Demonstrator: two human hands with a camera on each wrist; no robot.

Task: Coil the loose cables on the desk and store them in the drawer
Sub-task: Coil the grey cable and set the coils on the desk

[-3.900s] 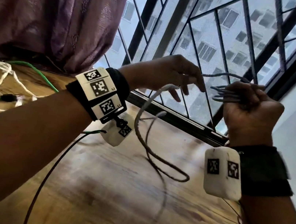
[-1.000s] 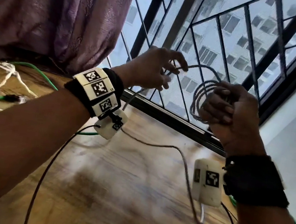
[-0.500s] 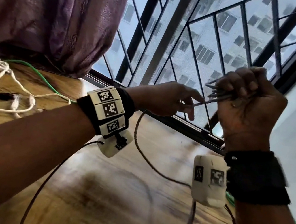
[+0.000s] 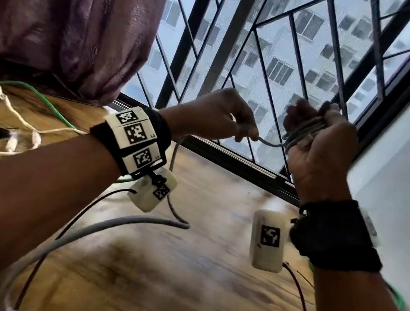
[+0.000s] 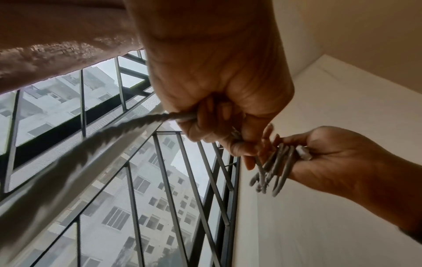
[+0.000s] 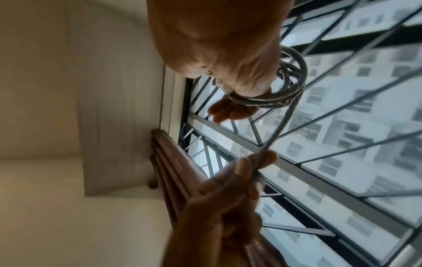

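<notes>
Above the wooden table, up against the barred window, held both hands raised with the grey cable strung between them. Behind, at the far left, hung a purple curtain, with white cords and a green wire lying loose on the table beneath it, not yet coiled. Kept the right hand curled round a bundle of several grey loops, loop ends poking out below the palm in the left wrist view. Pinched the running strand in the left hand between thumb and curled fingers, just beside the bundle, a short sagging span joining the two. Ran the long axis of that span roughly left to right between the hands; dropped the free length down from the left hand, past the wrist, onto the table and off toward the near left edge. Judged the left hand the nearer one to the slack, so likely the one to feed the next turn across to the right. Saw no drawer in any view. Read no brand or wording anywhere; made out only black-and-white square marker codes on the left wristband and on the white camera pods, with tiny characters beside them too small to tell.
</notes>
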